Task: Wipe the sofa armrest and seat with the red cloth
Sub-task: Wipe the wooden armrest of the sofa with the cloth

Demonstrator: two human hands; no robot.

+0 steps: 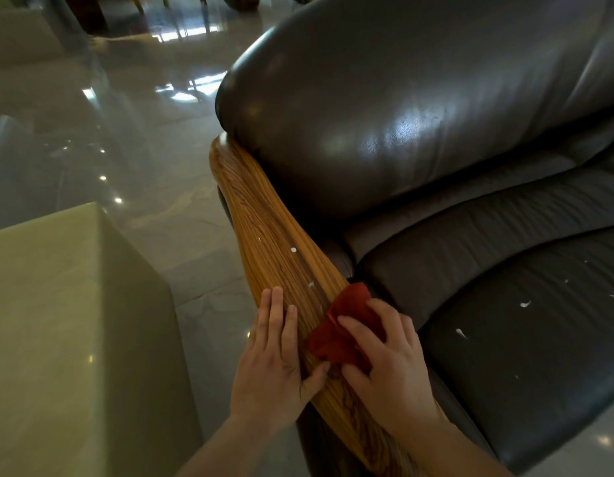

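While the right hand (389, 359) presses the bunched, soft red cloth (343, 333) onto the near glossy striped wooden armrest (274, 249), fingers spread over it, the left hand (276, 356) lies flat alongside; limp fabric, best gripped bunched.

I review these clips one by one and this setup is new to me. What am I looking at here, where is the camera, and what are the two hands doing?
There is no machine here: a person works with bare hands, and the single picture comes from a wide-angle camera worn on the head, looking forward and down.

The left hand lies flat on the wooden armrest of a dark leather sofa, holding nothing. The right hand presses a bunched red cloth onto the same armrest, its fingers spread over the cloth.

Small white spots sit on the wood ahead of the cloth, and more white marks dot the seat cushion to the right. A pale block-shaped table stands on the glossy floor to the left.
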